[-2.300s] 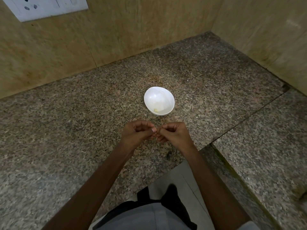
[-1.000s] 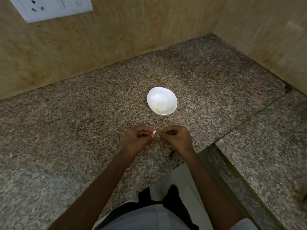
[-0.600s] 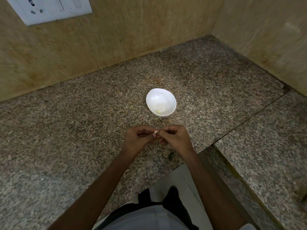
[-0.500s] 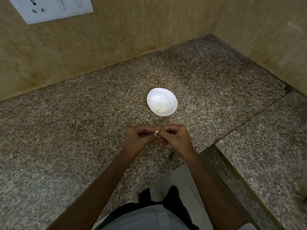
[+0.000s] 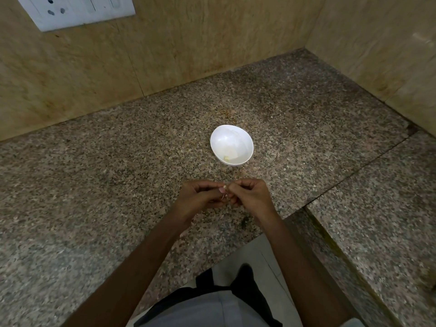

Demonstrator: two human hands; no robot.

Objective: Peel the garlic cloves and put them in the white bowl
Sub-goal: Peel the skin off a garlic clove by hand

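Note:
A small white bowl [image 5: 238, 138] stands on the speckled granite counter [image 5: 94, 185], with one small pale yellowish piece [image 5: 226, 158] lying near its front wall. Just in front of the bowl my left hand [image 5: 198, 197] and my right hand [image 5: 251, 194] meet fingertip to fingertip above the counter. Between them they pinch a tiny pale garlic clove [image 5: 224, 186], mostly hidden by the fingers. A thin wisp of skin hangs below the clove.
Tan tiled walls close the counter at the back and the right, forming a corner. A white socket plate [image 5: 75, 10] sits on the back wall at upper left. A second granite slab [image 5: 377, 220] runs along the right. The counter's front edge lies near my body.
Both hands have stayed together in front of the bowl, the fingers working slightly at the clove. The bowl has not moved.

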